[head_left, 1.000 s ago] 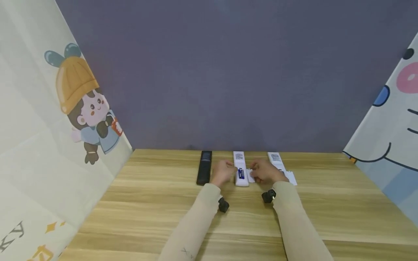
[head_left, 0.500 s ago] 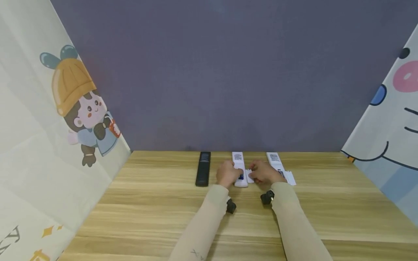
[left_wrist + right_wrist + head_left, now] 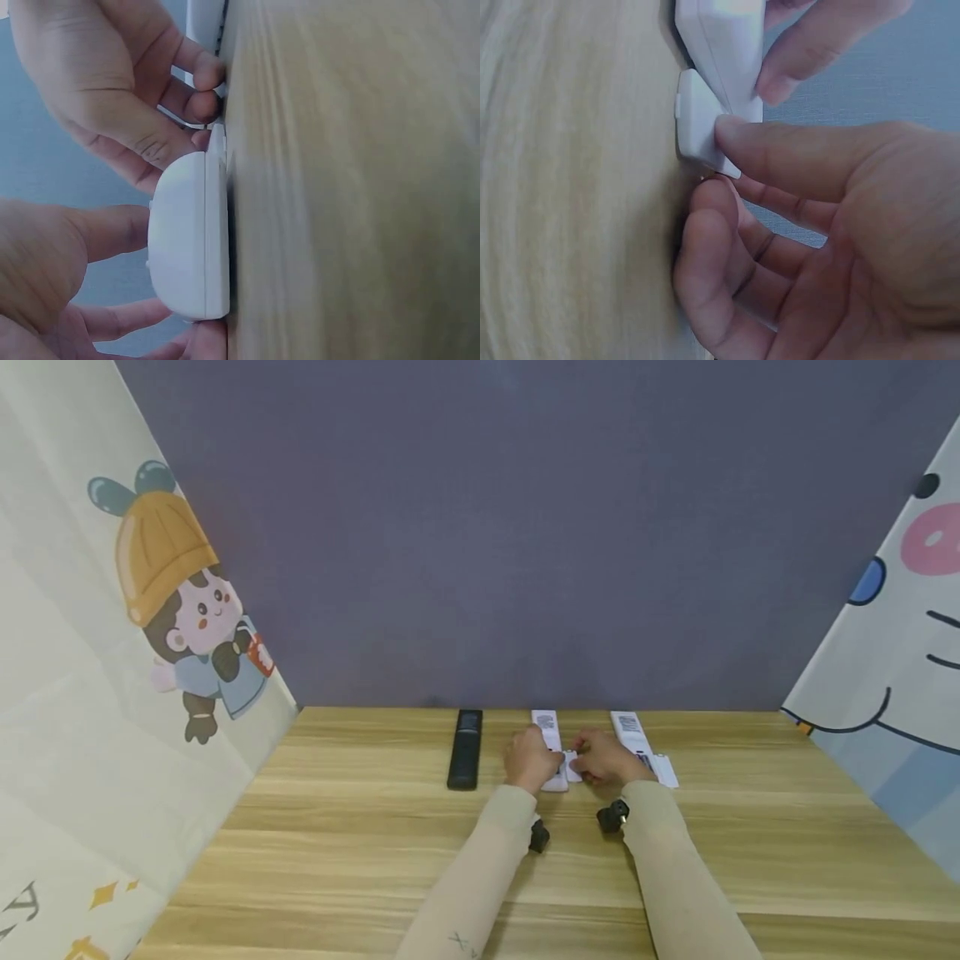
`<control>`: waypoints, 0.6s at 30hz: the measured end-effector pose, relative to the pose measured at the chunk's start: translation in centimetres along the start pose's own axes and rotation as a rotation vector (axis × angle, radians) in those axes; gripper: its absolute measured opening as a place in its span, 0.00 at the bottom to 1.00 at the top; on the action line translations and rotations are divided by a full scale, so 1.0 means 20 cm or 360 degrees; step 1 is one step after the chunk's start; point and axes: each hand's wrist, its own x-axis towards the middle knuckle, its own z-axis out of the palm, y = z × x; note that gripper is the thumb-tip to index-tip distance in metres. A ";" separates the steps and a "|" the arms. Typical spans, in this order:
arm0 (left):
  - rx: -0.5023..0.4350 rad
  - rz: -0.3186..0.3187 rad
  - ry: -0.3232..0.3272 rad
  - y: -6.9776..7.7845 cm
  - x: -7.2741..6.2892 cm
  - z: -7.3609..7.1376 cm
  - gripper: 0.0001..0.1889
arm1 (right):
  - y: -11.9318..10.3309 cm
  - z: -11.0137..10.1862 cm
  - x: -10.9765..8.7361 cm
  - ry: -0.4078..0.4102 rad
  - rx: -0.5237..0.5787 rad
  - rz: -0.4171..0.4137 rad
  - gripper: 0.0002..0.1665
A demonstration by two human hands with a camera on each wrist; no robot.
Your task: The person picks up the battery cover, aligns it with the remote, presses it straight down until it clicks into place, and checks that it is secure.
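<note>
A white remote control (image 3: 548, 723) lies back-up on the wooden table, its battery compartment partly covered by my left hand (image 3: 530, 762). In the left wrist view, the left thumb presses on top of the remote's body (image 3: 184, 240) and the fingers hold its far side. Right beside that remote is its loose white battery cover (image 3: 572, 767). My right hand (image 3: 606, 757) pinches this cover, with the thumb on its face and curled fingers at its edge, as the right wrist view shows. The batteries are mostly hidden under the left thumb.
A black remote (image 3: 466, 752) lies to the left. On the right, a second white remote (image 3: 632, 732) has its compartment exposed, with a separate cover (image 3: 665, 770) alongside. A dark panel (image 3: 480, 543) stands directly behind the wooden table (image 3: 337, 827).
My left hand has moved right, from beside the middle remote onto it, its thumb now over the batteries. The right hand stays at the cover.
</note>
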 end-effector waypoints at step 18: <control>-0.0086 -0.0032 0.0021 0.00 0.00 0.00 0.30 | 0.00 0.01 0.00 -0.0019 0.0004 0.0021 0.13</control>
